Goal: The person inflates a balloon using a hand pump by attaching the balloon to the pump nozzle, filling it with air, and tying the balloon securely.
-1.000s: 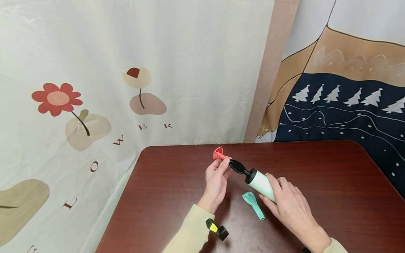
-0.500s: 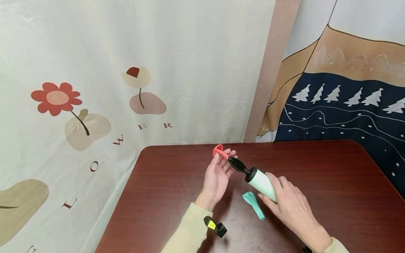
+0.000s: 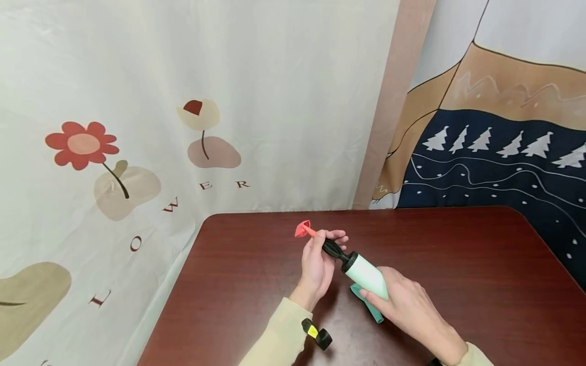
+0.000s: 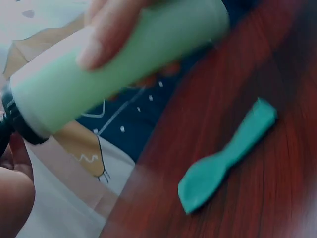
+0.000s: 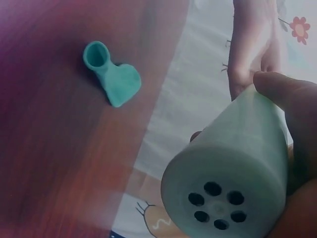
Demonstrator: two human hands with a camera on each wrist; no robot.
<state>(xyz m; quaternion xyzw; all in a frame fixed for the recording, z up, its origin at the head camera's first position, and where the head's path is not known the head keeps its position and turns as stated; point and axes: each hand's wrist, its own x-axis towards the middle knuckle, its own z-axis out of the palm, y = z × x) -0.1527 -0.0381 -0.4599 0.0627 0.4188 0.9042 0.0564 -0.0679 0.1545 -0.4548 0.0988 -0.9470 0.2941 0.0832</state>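
Note:
A hand balloon pump (image 3: pixel 366 275) with a pale green body and black ribbed nozzle (image 3: pixel 332 248) is held tilted above the table. My right hand (image 3: pixel 409 305) grips its body; in the right wrist view the pump's end (image 5: pixel 218 206) shows a ring of holes. A limp red balloon (image 3: pixel 303 229) sits with its neck at the nozzle's tip. My left hand (image 3: pixel 318 269) pinches there with its thumb over the balloon's neck, other fingers behind and partly hidden. Below the pump lies a flat teal balloon (image 4: pixel 225 158), partly covered by the pump and right thumb in the head view.
The dark red-brown wooden table (image 3: pixel 229 284) has rounded far corners. Behind it hangs a pale curtain (image 3: pixel 293 101) printed with flowers and letters, with a navy tree-patterned cloth (image 3: pixel 494 168) at the right. A black strap device (image 3: pixel 317 333) is on the left sleeve.
The left hand's fingers opened around the red balloon's neck, then the thumb closed on it again. The pump and both hands have shifted slightly left and toward me, over the teal balloon.

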